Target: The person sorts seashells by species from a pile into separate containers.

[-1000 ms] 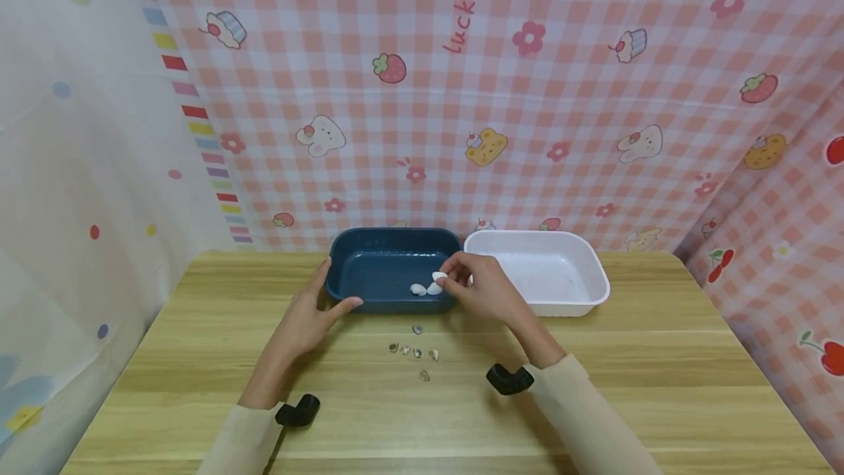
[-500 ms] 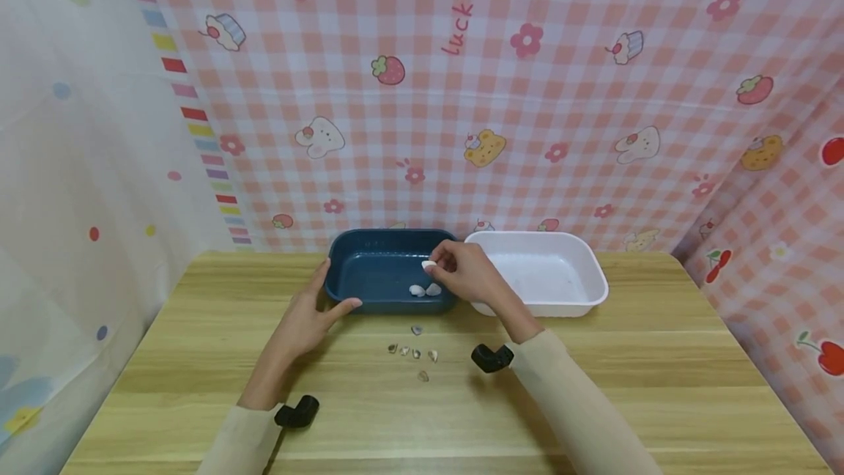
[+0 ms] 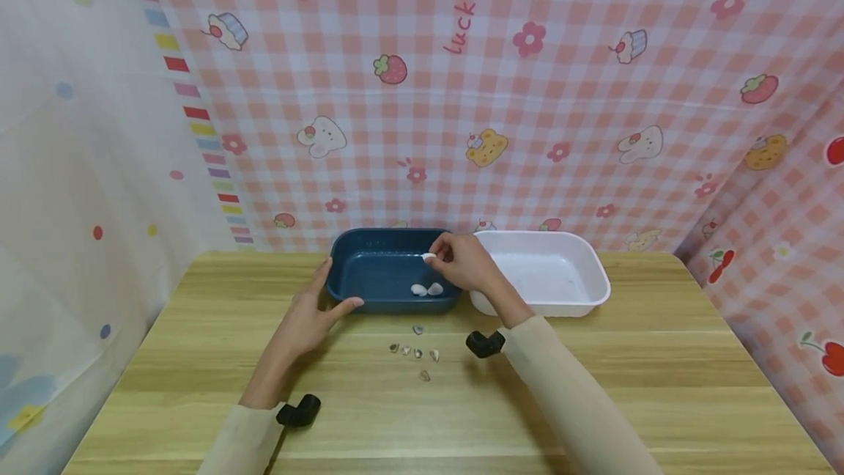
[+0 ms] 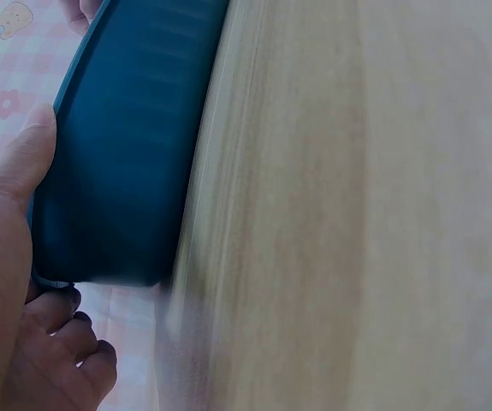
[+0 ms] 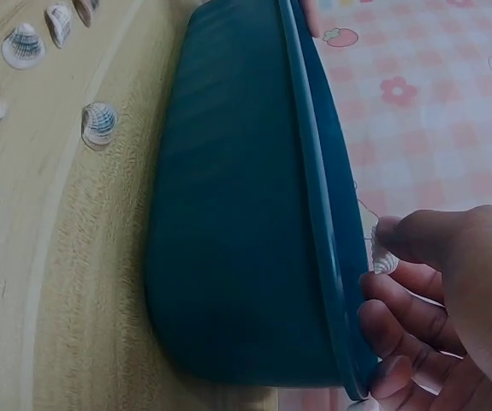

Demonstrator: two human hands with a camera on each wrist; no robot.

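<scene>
My right hand [image 3: 467, 264] pinches a small white seashell [image 3: 428, 256] between thumb and fingers, over the right part of the dark blue tray [image 3: 389, 307]. Ridges show on that shell [image 5: 383, 259] in the right wrist view, where the fingertips are close by the tray's rim. Inside the tray, two white seashells [image 3: 418, 289] lie side by side near the front wall. My left hand [image 3: 305, 321] holds the tray by its left end, the thumb [image 4: 32, 150] along the front rim and the other fingers around the end.
Several small patterned seashells [image 3: 418, 352] lie on the wooden table [image 3: 369, 416] in front of the blue tray. Close on its right stands a white tray [image 3: 574, 308], partly behind my right hand. A pink checked cloth [image 3: 422, 108] hangs behind both trays.
My right hand has moved up and slightly left over the blue tray, lifting the pinched seashell away from the two lying there. The left hand has stayed in place.
</scene>
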